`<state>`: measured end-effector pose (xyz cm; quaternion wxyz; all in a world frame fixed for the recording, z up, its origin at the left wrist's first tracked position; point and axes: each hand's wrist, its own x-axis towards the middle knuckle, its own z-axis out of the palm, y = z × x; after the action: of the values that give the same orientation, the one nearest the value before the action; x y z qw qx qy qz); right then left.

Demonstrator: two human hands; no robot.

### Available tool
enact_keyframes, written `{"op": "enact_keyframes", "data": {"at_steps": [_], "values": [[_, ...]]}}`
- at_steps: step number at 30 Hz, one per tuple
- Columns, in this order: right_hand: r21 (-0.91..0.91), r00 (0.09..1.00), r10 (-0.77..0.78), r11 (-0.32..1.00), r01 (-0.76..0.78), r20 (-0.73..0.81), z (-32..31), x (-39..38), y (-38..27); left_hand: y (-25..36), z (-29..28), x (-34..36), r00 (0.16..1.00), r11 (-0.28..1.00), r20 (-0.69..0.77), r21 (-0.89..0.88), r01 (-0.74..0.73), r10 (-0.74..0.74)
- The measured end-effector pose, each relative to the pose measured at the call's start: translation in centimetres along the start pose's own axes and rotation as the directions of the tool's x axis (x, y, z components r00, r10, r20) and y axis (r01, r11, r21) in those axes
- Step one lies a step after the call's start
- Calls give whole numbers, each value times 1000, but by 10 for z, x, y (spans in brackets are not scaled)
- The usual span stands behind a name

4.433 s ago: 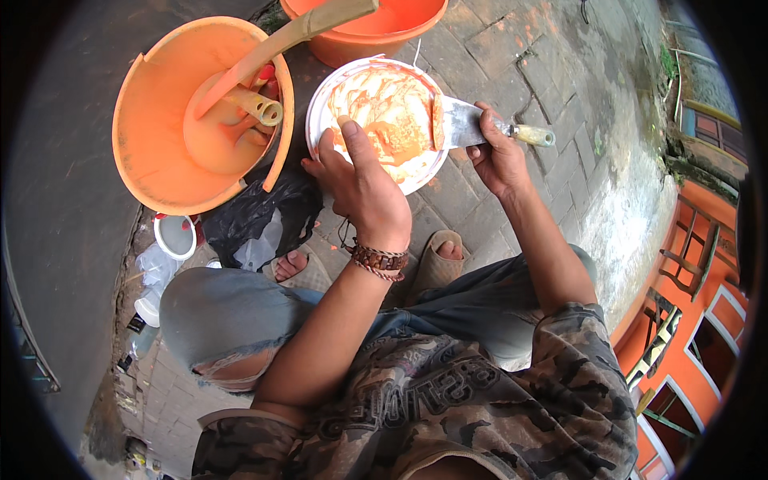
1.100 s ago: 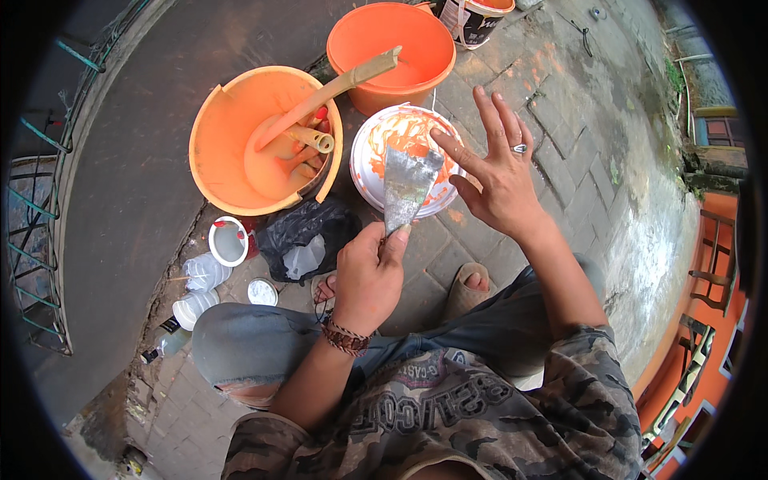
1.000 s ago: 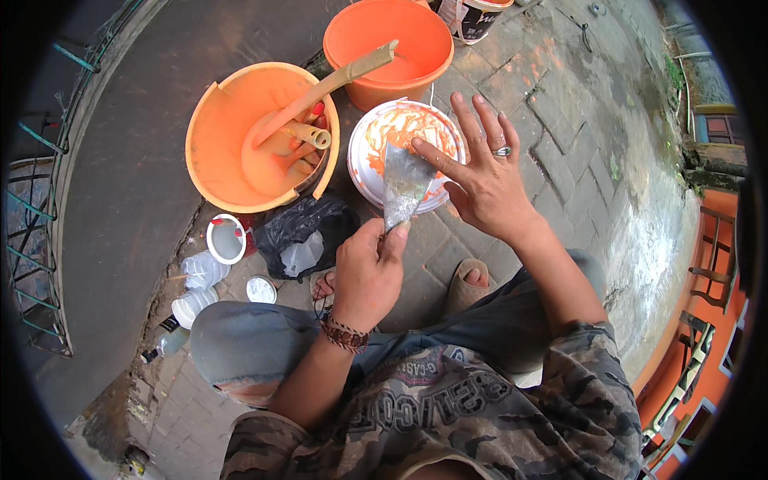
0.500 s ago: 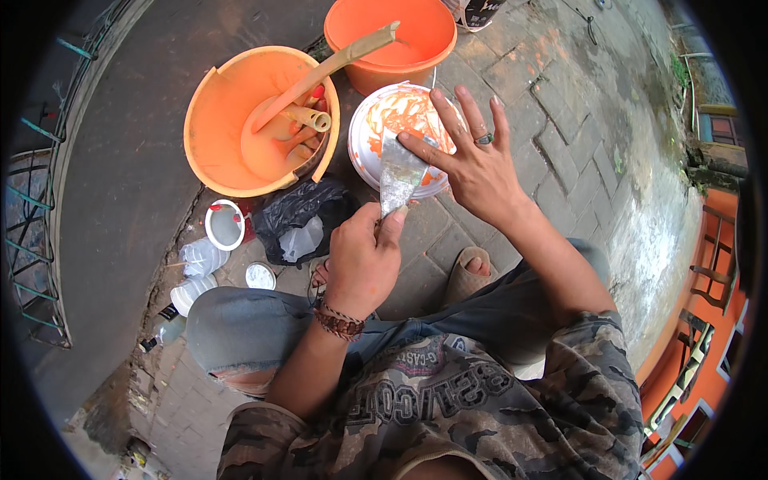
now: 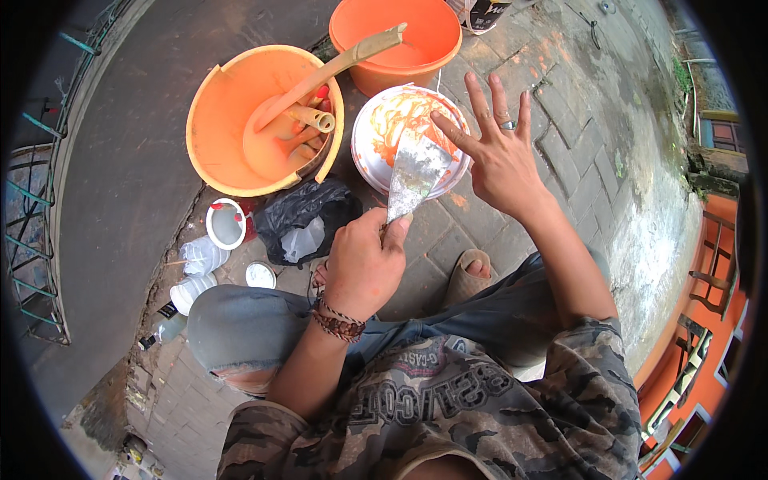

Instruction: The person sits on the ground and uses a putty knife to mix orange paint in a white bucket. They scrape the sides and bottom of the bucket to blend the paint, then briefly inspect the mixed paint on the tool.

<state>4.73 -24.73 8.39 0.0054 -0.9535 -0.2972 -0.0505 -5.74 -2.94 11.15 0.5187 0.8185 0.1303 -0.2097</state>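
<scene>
My left hand [image 5: 368,260] is closed round the handle of a metal putty knife [image 5: 418,168], whose broad blade, speckled white, points up over a round white container [image 5: 374,130] smeared with orange paste. My right hand [image 5: 504,164] is open, fingers spread, palm down at the container's right, with the index fingertip over its smeared top near the blade. Behind and left stands an orange bucket [image 5: 216,120] holding orange liquid and bamboo pieces [image 5: 352,56]. A crumpled black plastic bag [image 5: 320,208] lies below it, close to my left hand.
A second orange bucket [image 5: 444,44] and a black-labelled pail [image 5: 484,16] stand at the back. A small white cup [image 5: 228,228], plastic bottles [image 5: 200,256] and a round white lid [image 5: 260,274] sit at the left. My sandalled foot [image 5: 472,272] rests on grey pavers [image 5: 560,136].
The putty knife has passed from my right hand to my left since the earliest frame. In the last half second my right hand has risen slightly and moved rightward, off the blade.
</scene>
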Motion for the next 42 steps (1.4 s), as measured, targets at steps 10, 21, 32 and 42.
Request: {"op": "enact_keyframes", "data": {"at_steps": [10,21,32,42], "values": [[-97,989,-107,988,117,100,-2,-6,-23,14,-2,0,1000,988,-23,152,-7,10],[-133,987,-101,984,117,124,5,2,-17,7,-2,0,998,983,13,177,-55,53],[767,879,369,454,-454,301,-27,0,18,2,-2,7,997,997,-62,53,-50,54],[439,925,-65,-866,-239,375,-25,0,20,20,5,1,998,998,-45,-35,-42,41]]}}
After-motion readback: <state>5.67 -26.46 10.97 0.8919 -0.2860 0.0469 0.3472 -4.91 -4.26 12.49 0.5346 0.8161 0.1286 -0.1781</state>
